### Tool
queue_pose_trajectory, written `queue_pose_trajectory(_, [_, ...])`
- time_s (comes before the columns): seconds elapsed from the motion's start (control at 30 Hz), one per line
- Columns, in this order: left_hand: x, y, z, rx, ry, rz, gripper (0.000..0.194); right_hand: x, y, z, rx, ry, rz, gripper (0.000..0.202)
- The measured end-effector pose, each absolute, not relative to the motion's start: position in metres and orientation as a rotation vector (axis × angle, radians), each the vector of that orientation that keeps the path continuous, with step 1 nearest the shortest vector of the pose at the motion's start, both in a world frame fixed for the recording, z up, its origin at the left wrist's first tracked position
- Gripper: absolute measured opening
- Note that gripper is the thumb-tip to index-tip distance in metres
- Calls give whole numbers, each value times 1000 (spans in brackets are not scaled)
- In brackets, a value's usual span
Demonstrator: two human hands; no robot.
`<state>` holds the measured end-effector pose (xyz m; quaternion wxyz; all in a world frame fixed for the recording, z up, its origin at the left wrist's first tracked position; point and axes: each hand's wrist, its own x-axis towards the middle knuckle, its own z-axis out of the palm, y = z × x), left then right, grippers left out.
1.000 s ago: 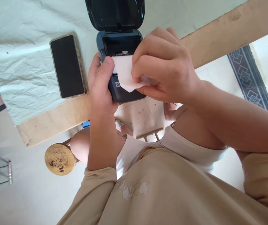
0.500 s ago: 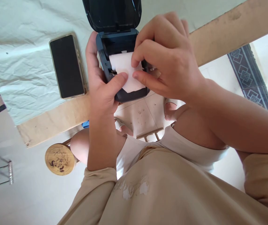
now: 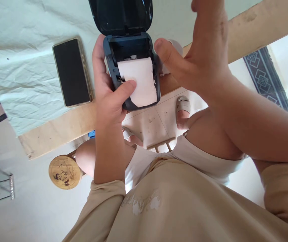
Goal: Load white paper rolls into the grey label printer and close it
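My left hand point(image 3: 108, 87) grips a small dark portable printer point(image 3: 108, 50) from its left side. The thumb presses on the white paper point(image 3: 141, 72), which lies in the printer's body with its loose end reaching the front edge. Hinged at the far side, the printer's black lid point(image 3: 122, 15) is raised. My right hand point(image 3: 203, 50) is to the right of the printer, apart from it, with the thumb stretched toward the printer's side. Its other fingers point up and run mostly out of the frame, and nothing shows in it.
Left of the printer, a phone point(image 3: 72, 72) with a dark screen lies on the pale green cloth point(image 3: 33, 87). A white object point(image 3: 176, 47) is partly hidden behind my right thumb. Below the table's wooden edge point(image 3: 58, 126) are a small round stool point(image 3: 65, 172) and my legs.
My right hand has let go of the paper and moved up and to the right, its fingers extending. My left hand and the printer stay almost in place.
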<state>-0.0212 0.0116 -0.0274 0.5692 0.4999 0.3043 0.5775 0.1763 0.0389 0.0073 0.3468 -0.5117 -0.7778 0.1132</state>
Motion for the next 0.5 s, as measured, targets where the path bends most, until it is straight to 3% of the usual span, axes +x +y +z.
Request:
queue_pose_trajectory(0.13, [-22,11,-28,1185,687,1319,68,172,34,8,-991,-2086,364,55])
queue_pose_trajectory(0.27, [-20,10,-26,1179,686,1338,65,171,27,12,-1017,-2130,270,51])
queue_pose_trajectory(0.37, [-15,7,-20,1168,713,1366,60,173,31,11,-1233,-2018,187,60])
queue_pose_trajectory(0.5, [-13,5,-17,1175,724,1360,62,175,38,8,-1223,-2118,457,65])
